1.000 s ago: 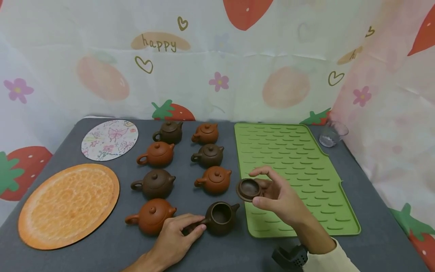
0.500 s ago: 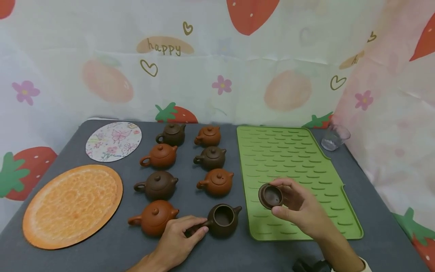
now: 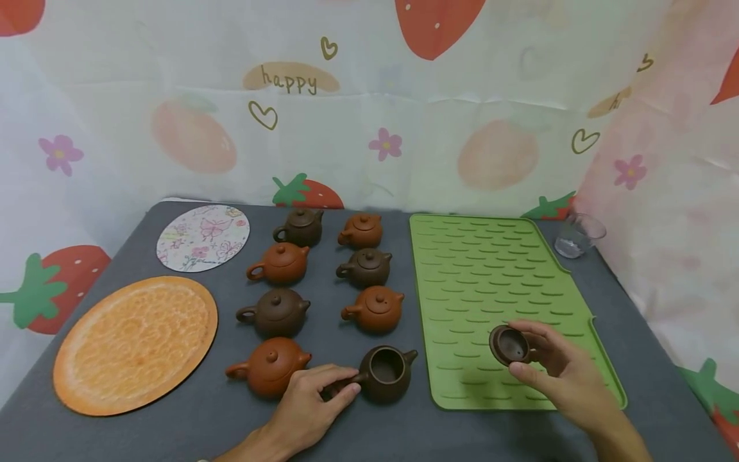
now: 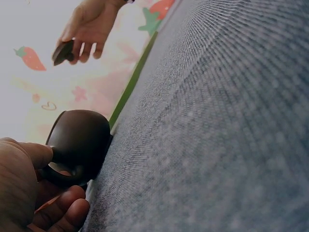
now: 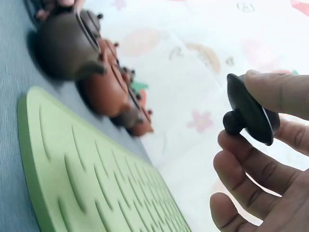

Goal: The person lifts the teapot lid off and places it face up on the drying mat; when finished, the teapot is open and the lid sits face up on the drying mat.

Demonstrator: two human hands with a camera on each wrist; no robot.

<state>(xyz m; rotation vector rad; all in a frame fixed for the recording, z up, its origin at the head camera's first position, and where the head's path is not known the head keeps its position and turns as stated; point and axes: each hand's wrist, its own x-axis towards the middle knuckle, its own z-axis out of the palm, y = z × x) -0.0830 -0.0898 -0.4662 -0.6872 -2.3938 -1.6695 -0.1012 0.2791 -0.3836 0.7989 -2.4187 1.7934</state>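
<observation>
My left hand [image 3: 314, 407] pinches the handle of a dark brown teapot [image 3: 385, 385], which stands uncovered on the table with its spout to the right. In the left wrist view the thumb and fingers close on the teapot's [image 4: 79, 142] looped handle. Over the front of the green mat [image 3: 462, 391], my right hand [image 3: 568, 378] holds the dark teapot lid [image 3: 510, 345] by its edge, its hollow underside turned towards the head camera. The right wrist view shows the lid [image 5: 251, 111] between thumb and fingers, its round knob pointing away from the thumb.
Several lidded teapots, such as an orange-brown one [image 3: 271, 369] and a dark one [image 3: 280, 313], stand in two columns. At the left lie an orange round mat [image 3: 135, 346] and a patterned white round mat [image 3: 202, 237]. A clear glass [image 3: 577, 236] stands at the back right.
My right hand has carried the lid to the right, from beside the open teapot to over the green mat. The left hand keeps its grip on the handle; the head view has shifted slightly.
</observation>
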